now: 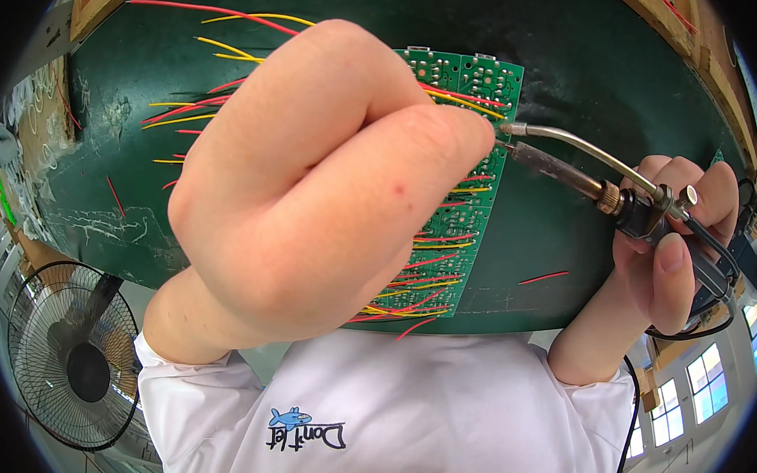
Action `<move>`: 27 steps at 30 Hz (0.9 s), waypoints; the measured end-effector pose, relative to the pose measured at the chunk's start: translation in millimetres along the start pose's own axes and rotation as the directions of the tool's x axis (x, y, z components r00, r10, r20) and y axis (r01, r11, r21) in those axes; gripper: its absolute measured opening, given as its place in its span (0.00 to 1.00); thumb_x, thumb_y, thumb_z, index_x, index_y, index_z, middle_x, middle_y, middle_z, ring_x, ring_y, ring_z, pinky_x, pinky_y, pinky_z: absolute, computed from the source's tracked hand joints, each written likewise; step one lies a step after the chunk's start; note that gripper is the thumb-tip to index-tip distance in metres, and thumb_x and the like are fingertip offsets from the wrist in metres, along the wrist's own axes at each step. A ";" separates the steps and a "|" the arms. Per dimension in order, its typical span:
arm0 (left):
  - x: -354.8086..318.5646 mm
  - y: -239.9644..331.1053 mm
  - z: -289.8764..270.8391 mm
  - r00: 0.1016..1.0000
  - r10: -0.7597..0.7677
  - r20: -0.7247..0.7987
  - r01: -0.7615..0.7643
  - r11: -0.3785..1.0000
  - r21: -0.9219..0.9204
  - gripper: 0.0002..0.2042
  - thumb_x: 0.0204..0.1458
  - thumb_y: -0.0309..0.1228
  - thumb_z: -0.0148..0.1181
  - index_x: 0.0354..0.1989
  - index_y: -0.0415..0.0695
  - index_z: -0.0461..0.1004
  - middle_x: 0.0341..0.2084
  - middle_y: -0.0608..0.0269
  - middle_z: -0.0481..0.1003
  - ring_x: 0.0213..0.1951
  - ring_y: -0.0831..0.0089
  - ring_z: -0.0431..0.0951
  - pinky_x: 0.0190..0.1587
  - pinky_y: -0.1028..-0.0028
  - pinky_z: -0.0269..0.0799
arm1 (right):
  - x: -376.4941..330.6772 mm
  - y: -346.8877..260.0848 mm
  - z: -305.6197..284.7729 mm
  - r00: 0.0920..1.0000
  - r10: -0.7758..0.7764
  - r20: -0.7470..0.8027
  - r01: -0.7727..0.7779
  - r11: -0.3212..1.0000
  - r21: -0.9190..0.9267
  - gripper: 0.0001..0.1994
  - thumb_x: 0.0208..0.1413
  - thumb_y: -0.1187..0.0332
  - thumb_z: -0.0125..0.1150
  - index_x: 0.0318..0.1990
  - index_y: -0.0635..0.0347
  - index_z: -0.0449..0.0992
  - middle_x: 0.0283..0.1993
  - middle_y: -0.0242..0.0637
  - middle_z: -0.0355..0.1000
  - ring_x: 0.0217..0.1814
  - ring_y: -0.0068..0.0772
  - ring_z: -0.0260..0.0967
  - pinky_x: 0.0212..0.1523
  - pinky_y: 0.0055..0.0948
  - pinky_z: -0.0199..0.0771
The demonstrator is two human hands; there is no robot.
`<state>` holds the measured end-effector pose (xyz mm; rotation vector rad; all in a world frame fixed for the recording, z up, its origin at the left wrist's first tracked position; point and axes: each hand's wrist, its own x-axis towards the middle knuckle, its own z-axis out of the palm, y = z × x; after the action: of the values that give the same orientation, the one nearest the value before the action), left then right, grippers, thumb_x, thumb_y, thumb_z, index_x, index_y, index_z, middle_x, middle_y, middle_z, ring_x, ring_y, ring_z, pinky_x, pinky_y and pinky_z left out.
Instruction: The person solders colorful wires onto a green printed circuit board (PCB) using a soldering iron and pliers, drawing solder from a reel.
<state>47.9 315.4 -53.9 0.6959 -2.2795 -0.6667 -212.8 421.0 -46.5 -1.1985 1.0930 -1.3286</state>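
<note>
Head-worn view, close, seemingly downward

Green worktop (627, 70), fan (72, 357) (windows (704, 391) right)

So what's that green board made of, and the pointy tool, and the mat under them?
The green board looks like rigid glossy laminate, with shiny silver solder dots. The pointy tool, held in the right hand, has a dull, scorched metal tip, a brass-coloured collar and a black, probably plastic handle. The mat seems scuffed dark green rubber.
</note>
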 end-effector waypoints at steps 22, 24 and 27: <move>15.6 -18.8 -21.8 0.993 0.086 0.080 -0.088 0.996 0.018 0.11 0.46 0.12 0.63 0.35 0.40 0.83 0.28 0.61 0.75 0.28 0.73 0.75 0.29 0.79 0.71 | -18.8 -44.6 -8.5 0.963 0.014 -0.271 0.040 0.980 0.195 0.10 0.55 0.70 0.56 0.39 0.62 0.61 0.31 0.40 0.64 0.27 0.21 0.55 0.28 0.18 0.56; 14.0 -22.8 -29.8 0.993 0.084 0.087 -0.087 0.996 0.034 0.10 0.47 0.13 0.63 0.36 0.40 0.83 0.29 0.61 0.75 0.29 0.73 0.76 0.30 0.79 0.71 | -27.8 -53.5 -15.2 0.963 -0.024 -0.268 0.070 0.984 0.162 0.07 0.56 0.71 0.53 0.37 0.61 0.61 0.26 0.38 0.62 0.25 0.20 0.52 0.27 0.20 0.53; 14.3 -28.3 -44.3 0.988 0.116 0.099 -0.132 0.976 0.172 0.09 0.50 0.15 0.64 0.38 0.40 0.83 0.30 0.61 0.76 0.31 0.74 0.77 0.32 0.79 0.72 | -49.2 -63.9 -19.9 0.932 -0.019 -0.361 0.088 0.980 0.176 0.06 0.57 0.73 0.51 0.35 0.59 0.60 0.24 0.36 0.61 0.23 0.20 0.52 0.27 0.21 0.52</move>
<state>78.4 273.8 -36.1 0.6101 -2.4636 -0.4466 -238.5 475.9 10.1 -0.8687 1.1608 -1.7003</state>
